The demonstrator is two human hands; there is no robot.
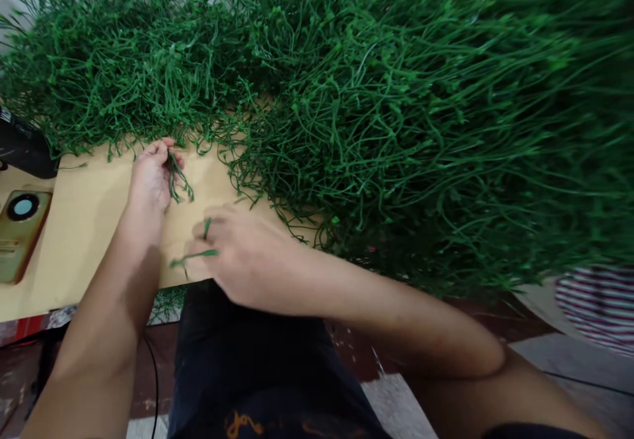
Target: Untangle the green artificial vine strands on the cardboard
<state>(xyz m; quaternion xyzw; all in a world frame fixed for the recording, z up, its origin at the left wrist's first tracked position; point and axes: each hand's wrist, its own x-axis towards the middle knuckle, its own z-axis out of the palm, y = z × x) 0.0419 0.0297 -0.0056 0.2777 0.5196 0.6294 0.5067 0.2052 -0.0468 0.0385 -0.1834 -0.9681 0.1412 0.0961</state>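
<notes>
Head view: green stems [173,178] sit pinched in your left hand [152,171] over the tan board [89,228]; your blurred right hand [242,247], nearer, seems to grip a sprig [205,253]. The green heap [371,109] lies far and right. Separating seems in hand; the next pull calls for lightness.

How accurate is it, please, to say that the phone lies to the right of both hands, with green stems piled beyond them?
Wrong side: the head view shows the phone to the left of the left hand and right hand, with green stems piled beyond them.
</notes>
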